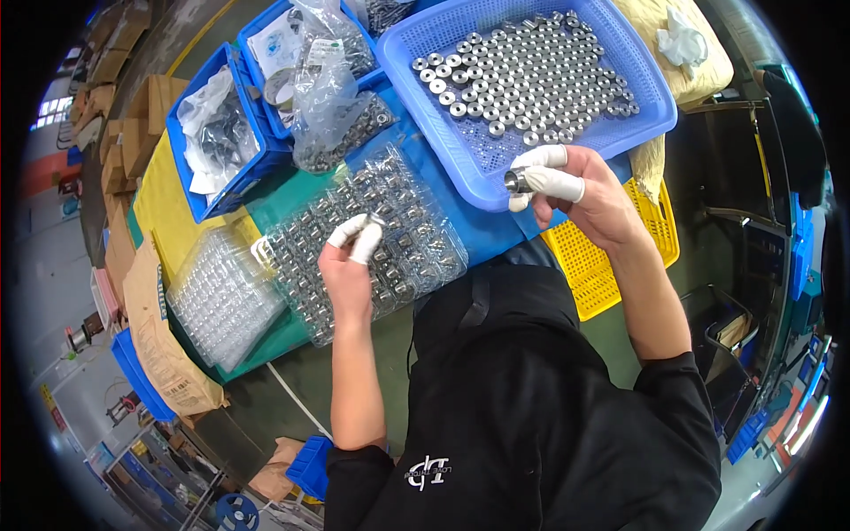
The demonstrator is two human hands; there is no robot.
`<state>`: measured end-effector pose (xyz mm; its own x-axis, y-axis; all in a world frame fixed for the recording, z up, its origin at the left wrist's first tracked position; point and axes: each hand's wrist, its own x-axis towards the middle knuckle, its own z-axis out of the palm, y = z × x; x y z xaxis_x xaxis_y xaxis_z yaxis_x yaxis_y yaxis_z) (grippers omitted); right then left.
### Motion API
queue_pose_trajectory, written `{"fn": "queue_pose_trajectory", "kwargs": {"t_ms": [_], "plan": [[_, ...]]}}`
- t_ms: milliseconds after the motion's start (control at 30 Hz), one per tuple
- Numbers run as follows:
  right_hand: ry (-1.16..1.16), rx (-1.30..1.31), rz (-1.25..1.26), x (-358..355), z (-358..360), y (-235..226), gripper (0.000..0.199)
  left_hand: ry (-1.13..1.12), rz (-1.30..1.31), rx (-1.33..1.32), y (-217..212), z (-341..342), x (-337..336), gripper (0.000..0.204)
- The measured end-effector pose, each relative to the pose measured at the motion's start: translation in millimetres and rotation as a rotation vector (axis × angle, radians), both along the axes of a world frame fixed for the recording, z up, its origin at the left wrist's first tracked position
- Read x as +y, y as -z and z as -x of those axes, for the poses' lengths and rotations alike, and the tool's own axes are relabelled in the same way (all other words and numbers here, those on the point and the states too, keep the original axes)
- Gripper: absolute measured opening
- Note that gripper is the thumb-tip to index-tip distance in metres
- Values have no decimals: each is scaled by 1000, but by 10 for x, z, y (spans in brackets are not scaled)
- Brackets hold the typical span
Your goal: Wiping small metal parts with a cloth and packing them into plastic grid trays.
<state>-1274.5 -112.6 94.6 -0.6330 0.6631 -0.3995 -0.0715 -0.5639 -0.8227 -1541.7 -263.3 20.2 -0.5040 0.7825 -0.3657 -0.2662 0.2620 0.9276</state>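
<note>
My right hand (580, 195), with white finger cots, pinches a small shiny metal ring part (516, 181) just below the front rim of a blue perforated basket (660, 84) filled with several like parts. My left hand (347, 265), also in finger cots, holds a small metal part (375, 218) at its fingertips over a clear plastic blister tray (425, 257) whose pockets hold several metal parts. The tray lies on a green and blue table top.
A stack of empty clear trays (221, 301) lies left of the filled one. Blue bins (221, 190) with plastic bags of parts (332, 115) stand at the back left. A yellow basket (589, 265) sits under my right wrist. Cardboard boxes (133, 133) line the far left.
</note>
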Motion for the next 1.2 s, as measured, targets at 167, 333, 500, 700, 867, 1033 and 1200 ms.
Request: {"fn": "queue_pose_trajectory", "kwargs": {"t_ms": [167,333,500,700,867,1033,1200], "plan": [[21,50,51,-107,-93,21,20,525,152,1149,390,142,-95,25],[59,94,116,-218,-98,61,20,576,152,1354,504,110,39,27],[73,123,150,-237,-111,76,21,658,278,1395,531,76,184,26],[60,235,220,-367,-91,191,28,745,392,1417,549,10,238,26],[-61,541,358,-499,-75,368,39,631,308,1316,441,8,139,29],[-114,673,385,-564,24,409,43,500,300,1130,319,30,28,28],[-98,602,397,-558,98,409,43,279,106,867,46,-76,21,24]]}}
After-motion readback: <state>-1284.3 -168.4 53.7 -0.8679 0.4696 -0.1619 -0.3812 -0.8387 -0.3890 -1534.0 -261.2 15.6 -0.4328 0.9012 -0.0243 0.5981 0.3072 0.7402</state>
